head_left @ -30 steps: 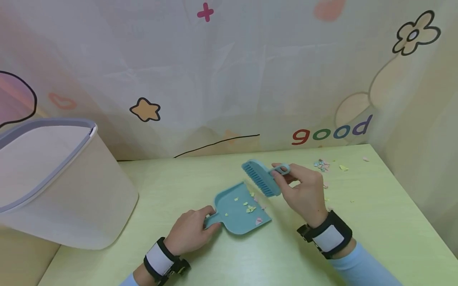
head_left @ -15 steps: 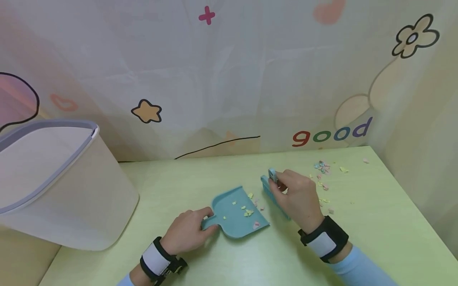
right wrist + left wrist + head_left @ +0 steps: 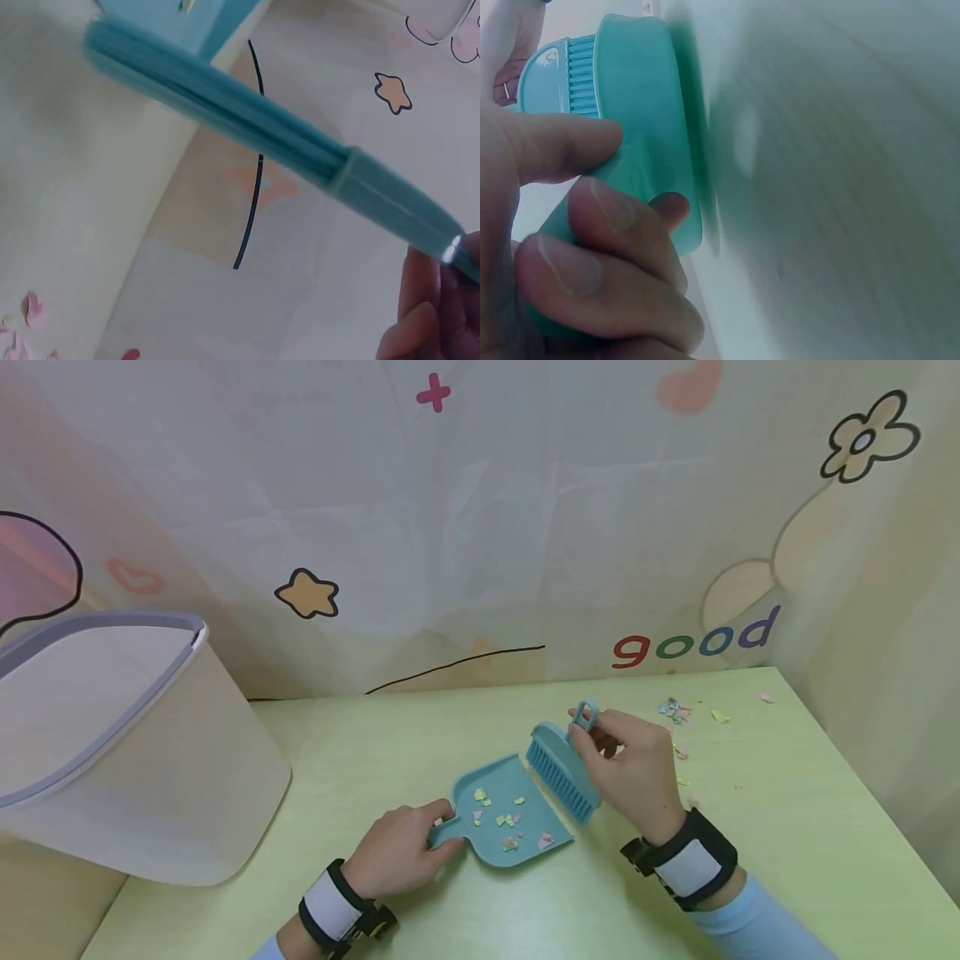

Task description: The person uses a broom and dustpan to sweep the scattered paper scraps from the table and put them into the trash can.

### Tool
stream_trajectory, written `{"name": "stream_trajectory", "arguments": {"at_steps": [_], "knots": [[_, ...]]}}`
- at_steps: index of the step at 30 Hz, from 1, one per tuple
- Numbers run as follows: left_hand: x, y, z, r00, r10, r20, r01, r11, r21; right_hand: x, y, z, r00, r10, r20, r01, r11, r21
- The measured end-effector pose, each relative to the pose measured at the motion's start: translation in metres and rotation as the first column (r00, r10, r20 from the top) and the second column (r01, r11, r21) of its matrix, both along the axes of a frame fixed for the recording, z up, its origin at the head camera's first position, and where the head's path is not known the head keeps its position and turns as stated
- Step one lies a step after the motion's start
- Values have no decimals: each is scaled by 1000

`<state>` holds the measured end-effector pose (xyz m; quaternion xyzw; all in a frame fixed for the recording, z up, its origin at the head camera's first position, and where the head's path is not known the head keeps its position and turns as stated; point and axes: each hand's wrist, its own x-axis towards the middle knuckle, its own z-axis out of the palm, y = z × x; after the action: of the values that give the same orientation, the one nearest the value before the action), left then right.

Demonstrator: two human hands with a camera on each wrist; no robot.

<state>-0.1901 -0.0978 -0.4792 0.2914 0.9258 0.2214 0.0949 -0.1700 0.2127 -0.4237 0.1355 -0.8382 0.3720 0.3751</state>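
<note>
A teal dustpan (image 3: pixel 510 810) lies on the pale green table (image 3: pixel 465 910) with several coloured paper scraps (image 3: pixel 510 842) inside it. My left hand (image 3: pixel 397 852) grips the dustpan's handle; the left wrist view shows the fingers (image 3: pixel 592 225) curled round the teal dustpan (image 3: pixel 641 97). My right hand (image 3: pixel 630 768) pinches the handle of a small teal brush (image 3: pixel 562 768), whose bristles sit at the dustpan's right edge. In the right wrist view the brush (image 3: pixel 247 112) runs diagonally, blurred, with fingertips (image 3: pixel 427 315) at its handle end.
A large white bin (image 3: pixel 112 743) with a grey rim leans at the table's left. Loose paper scraps (image 3: pixel 678 710) lie at the far right of the table. A printed curtain (image 3: pixel 480 527) hangs close behind, and the wall closes the right side.
The brush dropped to the table right of the dustpan, then swept left to its edge. More scraps lie in the dustpan now. My left hand kept its hold on the handle.
</note>
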Motion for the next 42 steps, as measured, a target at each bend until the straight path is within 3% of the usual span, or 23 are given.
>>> {"name": "stream_trajectory", "arguments": {"at_steps": [6,10,15,18,22,27,36,42], "knots": [[-1,-1,4,1000,7,12,-6,999,-35,-2,5,1,996,-82,-34,86,991,105],[-1,-2,5,1000,10,26,-9,999,-47,-2,5,-1,991,-111,-81,127,964,233],[0,-3,4,999,3,32,-2,999,-47,1,-2,-5,992,-98,-76,117,942,314],[1,-2,4,999,2,33,-1,999,-46,3,-7,-6,998,-42,-40,52,958,282],[1,-2,5,999,8,46,-6,999,-46,6,-9,-5,999,35,37,-40,989,142],[2,-2,6,998,16,56,-14,999,-36,8,-3,4,996,35,82,-35,999,7],[0,-3,6,999,44,20,-44,999,-12,7,15,11,998,-45,41,43,998,45],[-2,-13,21,995,98,-9,-98,994,41,17,37,9,996,-81,24,80,996,44]]}}
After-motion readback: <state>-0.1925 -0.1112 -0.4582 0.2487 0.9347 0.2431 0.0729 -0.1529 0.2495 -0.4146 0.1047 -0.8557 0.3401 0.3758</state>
